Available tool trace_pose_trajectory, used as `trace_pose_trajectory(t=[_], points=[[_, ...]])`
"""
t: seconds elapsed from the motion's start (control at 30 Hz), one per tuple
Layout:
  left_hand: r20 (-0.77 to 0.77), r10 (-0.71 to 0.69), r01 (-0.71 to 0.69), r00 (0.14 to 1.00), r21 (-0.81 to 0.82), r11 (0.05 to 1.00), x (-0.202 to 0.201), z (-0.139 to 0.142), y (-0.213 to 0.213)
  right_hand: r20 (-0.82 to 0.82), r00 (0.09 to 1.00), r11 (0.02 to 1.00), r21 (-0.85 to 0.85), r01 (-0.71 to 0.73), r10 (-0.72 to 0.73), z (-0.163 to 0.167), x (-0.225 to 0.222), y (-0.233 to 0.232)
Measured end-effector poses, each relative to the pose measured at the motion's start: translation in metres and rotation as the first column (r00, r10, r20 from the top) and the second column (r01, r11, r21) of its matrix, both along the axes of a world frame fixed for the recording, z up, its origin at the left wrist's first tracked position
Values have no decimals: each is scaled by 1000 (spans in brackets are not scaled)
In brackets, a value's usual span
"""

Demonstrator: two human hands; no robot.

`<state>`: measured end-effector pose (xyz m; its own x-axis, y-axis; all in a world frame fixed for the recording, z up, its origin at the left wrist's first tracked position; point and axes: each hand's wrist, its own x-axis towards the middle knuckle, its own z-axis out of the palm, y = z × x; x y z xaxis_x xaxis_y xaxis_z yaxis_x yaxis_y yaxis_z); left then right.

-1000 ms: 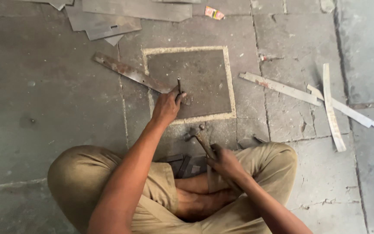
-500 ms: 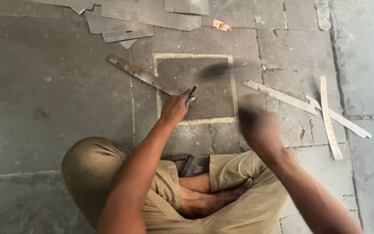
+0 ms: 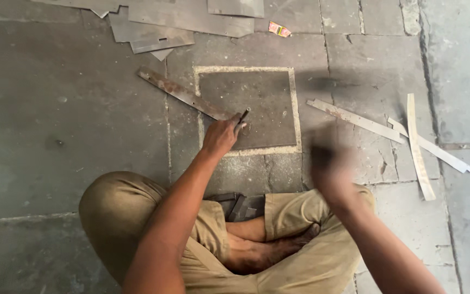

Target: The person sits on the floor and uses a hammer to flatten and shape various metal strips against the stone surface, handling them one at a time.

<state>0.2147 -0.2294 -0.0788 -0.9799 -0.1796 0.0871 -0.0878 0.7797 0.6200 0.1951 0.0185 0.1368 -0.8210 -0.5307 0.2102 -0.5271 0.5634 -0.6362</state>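
Head view is showing a person sitting cross-legged on the stone floor [image 3: 55, 109], working on a dark square metal sheet [image 3: 256, 106] lying flat in front of the knees inside a pale outlined border. Left hand [image 3: 221, 136] is gripping a short chisel [image 3: 242, 116], its tip resting on the sheet near the sheet's lower left part, beside a rusty metal strip [image 3: 183, 93]. Right hand [image 3: 327, 163] is blurring in mid-swing just right of the sheet; its grip cannot be told. Judging by the sheet, no finished cut line is showing, so the chiselling is looking early. Pale metal strips [image 3: 417, 144] are lying towards the floor's right edge, sheet offcuts [image 3: 158, 30] towards the far edge.
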Motion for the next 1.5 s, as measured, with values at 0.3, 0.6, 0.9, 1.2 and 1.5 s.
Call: trace_pose_trajectory(t=[0.3, 0.6, 0.9, 1.2, 1.5], points=[[-64, 35, -35, 997, -3, 999, -20, 20, 9, 494, 858, 975, 219, 29, -136, -126, 44, 50], [-95, 264, -247, 960, 159, 956, -32, 15, 27, 902, 376, 966, 133, 223, -211, -175, 32, 61], [573, -91, 290, 815, -266, 919, -13, 52, 4, 881, 442, 889, -54, 454, -172, -174, 40, 64], [190, -8, 109, 982, -527, 843, -51, 70, 14, 947, 318, 747, -179, 641, -46, -171, 50, 73], [78, -116, 137, 990, -383, 914, -69, 38, -3, 504, 816, 955, 68, 290, -284, -96, 6, 42]])
